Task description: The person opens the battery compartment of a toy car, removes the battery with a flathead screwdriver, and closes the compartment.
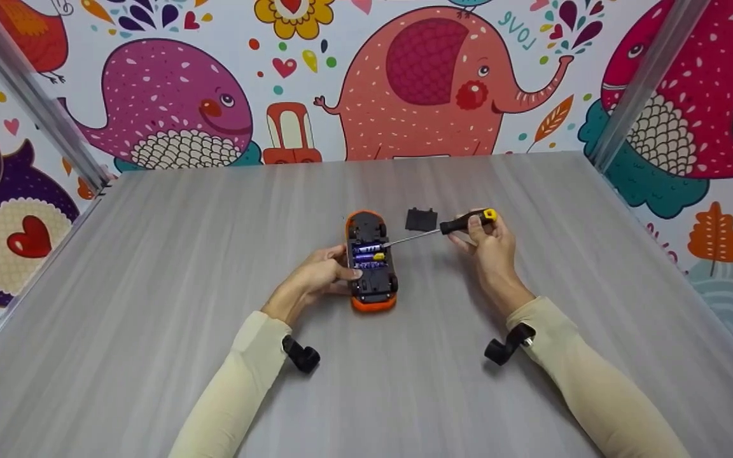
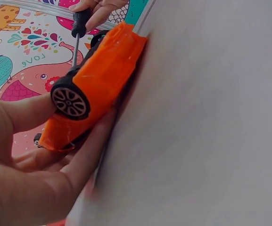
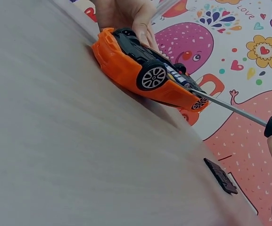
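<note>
Upside-down orange toy car near the middle of the table, black underside up, battery bay exposed; touching the surface or just above it, cannot tell. Three purple batteries side by side across the bay, pale lettering on them too small to read. Car gripped along its side by the left hand, thumb on the underside. Screwdriver, black handle with yellow end, held in the curled fingers of the right hand, tip at the far battery's right end. Just right of the car, flat on the table, a black battery cover. Pale sleeves on both arms. Behind, a cartoon-printed wall, backwards "LOVE" near the coral elephant's trunk.
</note>
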The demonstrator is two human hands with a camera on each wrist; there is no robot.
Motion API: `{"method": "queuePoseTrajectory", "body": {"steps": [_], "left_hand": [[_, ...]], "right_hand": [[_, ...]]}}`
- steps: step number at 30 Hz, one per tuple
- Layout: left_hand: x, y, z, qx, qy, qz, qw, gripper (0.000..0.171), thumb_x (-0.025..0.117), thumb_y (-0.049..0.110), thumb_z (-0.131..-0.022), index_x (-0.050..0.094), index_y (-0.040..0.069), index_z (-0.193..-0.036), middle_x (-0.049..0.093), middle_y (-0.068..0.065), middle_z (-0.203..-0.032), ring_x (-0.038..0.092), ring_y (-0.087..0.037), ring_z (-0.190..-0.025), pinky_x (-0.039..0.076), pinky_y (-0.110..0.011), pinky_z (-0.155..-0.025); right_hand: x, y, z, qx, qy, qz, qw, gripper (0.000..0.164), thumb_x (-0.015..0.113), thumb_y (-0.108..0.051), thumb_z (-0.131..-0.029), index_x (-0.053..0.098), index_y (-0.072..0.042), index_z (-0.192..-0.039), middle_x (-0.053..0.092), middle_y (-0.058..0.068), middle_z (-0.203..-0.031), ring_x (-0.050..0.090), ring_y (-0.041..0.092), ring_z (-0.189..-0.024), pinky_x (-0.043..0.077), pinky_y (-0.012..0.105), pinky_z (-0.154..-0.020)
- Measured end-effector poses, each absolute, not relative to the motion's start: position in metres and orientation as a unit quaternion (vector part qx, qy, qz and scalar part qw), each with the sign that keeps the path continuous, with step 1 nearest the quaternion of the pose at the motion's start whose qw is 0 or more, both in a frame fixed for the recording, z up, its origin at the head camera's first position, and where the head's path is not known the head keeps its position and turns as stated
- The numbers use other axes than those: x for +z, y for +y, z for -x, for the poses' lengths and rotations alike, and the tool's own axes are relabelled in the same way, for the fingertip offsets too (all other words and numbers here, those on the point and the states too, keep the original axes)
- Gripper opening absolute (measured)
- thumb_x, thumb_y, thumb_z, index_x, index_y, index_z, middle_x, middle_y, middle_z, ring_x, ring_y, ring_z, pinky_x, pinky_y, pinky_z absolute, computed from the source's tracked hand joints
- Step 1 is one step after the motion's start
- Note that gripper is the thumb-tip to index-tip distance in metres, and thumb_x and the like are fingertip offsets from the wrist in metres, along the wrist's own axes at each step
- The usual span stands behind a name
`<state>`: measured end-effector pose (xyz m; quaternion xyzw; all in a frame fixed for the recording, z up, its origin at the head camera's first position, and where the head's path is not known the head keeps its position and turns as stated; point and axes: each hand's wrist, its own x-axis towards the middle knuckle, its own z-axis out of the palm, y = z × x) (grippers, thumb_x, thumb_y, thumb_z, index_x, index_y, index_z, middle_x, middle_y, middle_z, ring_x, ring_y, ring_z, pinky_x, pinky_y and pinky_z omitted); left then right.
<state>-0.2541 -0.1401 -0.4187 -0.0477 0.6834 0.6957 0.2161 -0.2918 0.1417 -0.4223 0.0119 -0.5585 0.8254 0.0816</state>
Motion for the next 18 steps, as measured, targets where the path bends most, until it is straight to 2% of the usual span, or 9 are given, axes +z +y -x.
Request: {"method": "queuePoseTrajectory", "body": {"steps": [6, 10, 18], "left_hand": [[-0.418, -0.14, 0.253, 0.696, 0.683, 0.052, 0.215, 0.064, 0.06, -0.011, -0.087, 0.049, 0.008, -0.147, 0.06, -0.017, -0.138, 0.067, -0.022, -0.108, 0.057, -0.045, -0.097], [-0.418, -0.14, 0.253, 0.696, 0.682, 0.052, 0.216, 0.064, 0.061, -0.01, -0.088, 0.048, 0.008, -0.148, 0.058, -0.017, -0.14, 0.066, -0.024, -0.111, 0.057, -0.046, -0.098], [-0.417, -0.14, 0.253, 0.701, 0.678, 0.045, 0.216, 0.072, 0.059, -0.009, -0.088, 0.037, 0.008, -0.154, 0.051, -0.017, -0.149, 0.062, -0.028, -0.121, 0.053, -0.051, -0.103]], "right_hand": [[-0.423, 0.143, 0.292, 0.835, -0.547, 0.003, 0.064, 0.008, 0.049, -0.011, -0.103, 0.05, -0.003, -0.105, 0.07, 0.001, -0.096, 0.073, 0.012, -0.088, 0.061, 0.032, -0.086], [-0.421, 0.143, 0.292, 0.836, -0.545, 0.004, 0.064, 0.008, 0.048, -0.008, -0.104, 0.05, -0.002, -0.108, 0.069, 0.003, -0.098, 0.072, 0.012, -0.087, 0.061, 0.033, -0.086], [-0.411, 0.143, 0.291, 0.819, -0.569, -0.02, 0.07, 0.008, 0.05, -0.006, -0.103, 0.051, -0.003, -0.11, 0.069, 0.005, -0.102, 0.071, 0.013, -0.096, 0.062, 0.035, -0.085]]}}
